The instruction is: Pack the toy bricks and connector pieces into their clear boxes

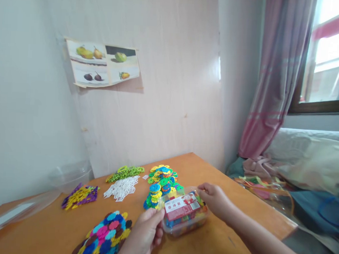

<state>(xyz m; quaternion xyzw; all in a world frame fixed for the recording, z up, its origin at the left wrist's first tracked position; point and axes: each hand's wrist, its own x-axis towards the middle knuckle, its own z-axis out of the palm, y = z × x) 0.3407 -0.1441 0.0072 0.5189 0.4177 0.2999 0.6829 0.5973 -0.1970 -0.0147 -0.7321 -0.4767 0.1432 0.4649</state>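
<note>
The left hand (145,235) pinches the box (183,215); the right hand (215,199) curls its fingers over the far end, steadying it. Discs (162,179) lie just beyond the fingertips.

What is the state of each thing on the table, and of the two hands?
plastic box: full of coloured pieces, lid seems on, held at both ends
left hand: gripping the box's left end
right hand: gripping the box's right end
white pieces: loose, spread flat on the table
mixed heap: piled loose
purple-yellow sheet: pieces joined, lying flat
curtain: pulled aside
</note>
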